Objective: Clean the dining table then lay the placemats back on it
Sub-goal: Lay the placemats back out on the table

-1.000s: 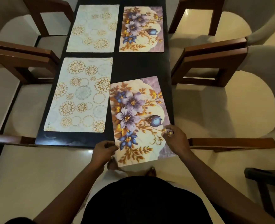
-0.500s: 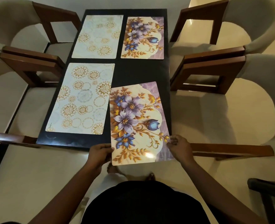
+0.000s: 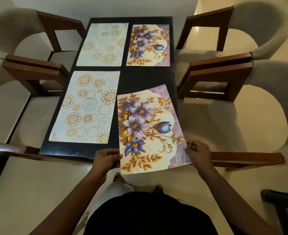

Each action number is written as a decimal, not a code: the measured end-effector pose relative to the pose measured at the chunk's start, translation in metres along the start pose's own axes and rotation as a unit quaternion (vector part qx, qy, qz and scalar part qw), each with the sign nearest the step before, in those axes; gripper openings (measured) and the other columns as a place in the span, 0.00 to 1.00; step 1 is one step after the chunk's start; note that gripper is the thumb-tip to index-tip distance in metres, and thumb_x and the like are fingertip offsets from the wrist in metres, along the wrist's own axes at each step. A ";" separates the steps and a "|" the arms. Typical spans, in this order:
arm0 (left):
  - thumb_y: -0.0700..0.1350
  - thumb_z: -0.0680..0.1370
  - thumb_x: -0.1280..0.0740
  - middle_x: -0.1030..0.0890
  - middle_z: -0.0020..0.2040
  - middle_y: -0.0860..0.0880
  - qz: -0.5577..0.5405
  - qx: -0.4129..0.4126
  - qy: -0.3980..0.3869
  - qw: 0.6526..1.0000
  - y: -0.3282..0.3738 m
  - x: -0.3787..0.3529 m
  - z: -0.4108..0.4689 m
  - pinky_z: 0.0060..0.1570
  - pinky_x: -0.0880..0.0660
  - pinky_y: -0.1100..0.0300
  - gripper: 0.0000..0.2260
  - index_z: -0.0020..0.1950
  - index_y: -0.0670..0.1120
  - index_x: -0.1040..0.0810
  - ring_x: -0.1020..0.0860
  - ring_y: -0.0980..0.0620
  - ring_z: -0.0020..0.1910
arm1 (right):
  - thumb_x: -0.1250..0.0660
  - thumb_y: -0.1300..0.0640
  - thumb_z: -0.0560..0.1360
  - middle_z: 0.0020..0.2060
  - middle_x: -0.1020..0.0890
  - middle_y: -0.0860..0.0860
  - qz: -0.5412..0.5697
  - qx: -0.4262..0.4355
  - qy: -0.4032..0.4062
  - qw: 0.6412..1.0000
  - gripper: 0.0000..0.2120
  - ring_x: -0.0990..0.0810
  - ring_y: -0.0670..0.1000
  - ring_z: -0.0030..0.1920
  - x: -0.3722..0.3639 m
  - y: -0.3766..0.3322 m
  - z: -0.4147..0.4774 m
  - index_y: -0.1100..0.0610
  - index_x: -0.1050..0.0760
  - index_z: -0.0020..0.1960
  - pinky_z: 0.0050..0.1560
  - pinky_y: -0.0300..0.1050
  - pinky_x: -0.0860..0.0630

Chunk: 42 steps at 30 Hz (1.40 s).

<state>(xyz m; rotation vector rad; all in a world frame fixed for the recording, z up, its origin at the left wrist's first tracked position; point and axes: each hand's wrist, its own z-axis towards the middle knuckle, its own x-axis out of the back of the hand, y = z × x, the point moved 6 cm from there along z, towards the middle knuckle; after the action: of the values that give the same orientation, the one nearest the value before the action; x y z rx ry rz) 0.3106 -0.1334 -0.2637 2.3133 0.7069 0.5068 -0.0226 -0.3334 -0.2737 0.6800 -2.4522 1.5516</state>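
Note:
A floral placemat (image 3: 148, 128) with purple flowers lies on the near right of the black dining table (image 3: 146, 77), its near end hanging past the table's edge. My left hand (image 3: 106, 160) grips its near left edge and my right hand (image 3: 196, 154) pinches its right edge. Two cream placemats with gold circles lie along the left: one near (image 3: 85, 107), one far (image 3: 104, 44). A second floral placemat (image 3: 148, 45) lies at the far right.
Wooden chairs with pale cushions stand on both sides: two at the left (image 3: 34, 70) and two at the right (image 3: 221, 77). A wooden chair rail (image 3: 246, 158) runs by my right hand. A dark chair part (image 3: 282, 199) sits at the lower right.
The floral placemat in my hands has slid toward me and turned straighter with the table. Both hands stay on its edges. My head has moved back, showing more of the room.

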 end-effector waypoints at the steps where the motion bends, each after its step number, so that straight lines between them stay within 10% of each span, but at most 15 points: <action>1: 0.33 0.80 0.29 0.11 0.47 0.40 0.007 -0.010 -0.002 1.000 0.003 -0.002 0.001 0.47 0.15 0.48 0.06 0.54 0.38 0.15 0.11 0.42 0.45 | 0.27 0.63 0.78 0.46 0.14 0.45 0.005 0.005 0.011 1.000 0.05 0.15 0.48 0.49 0.003 0.000 -0.001 0.54 0.17 0.52 0.50 0.51 0.15; 42: 0.31 0.73 0.23 0.13 0.46 0.36 0.059 -0.006 -0.028 0.998 0.085 0.011 0.153 0.35 0.15 0.54 0.07 0.50 0.34 0.16 0.13 0.42 0.41 | 0.24 0.57 0.77 0.54 0.14 0.52 -0.026 -0.074 0.106 0.991 0.11 0.16 0.52 0.52 -0.075 -0.027 0.071 0.57 0.16 0.59 0.53 0.48 0.16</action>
<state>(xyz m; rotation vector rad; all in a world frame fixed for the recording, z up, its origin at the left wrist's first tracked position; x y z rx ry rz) 0.4282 -0.2541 -0.3115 2.3587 0.5409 0.4950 0.0632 -0.3847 -0.3106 0.5197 -2.3431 1.3309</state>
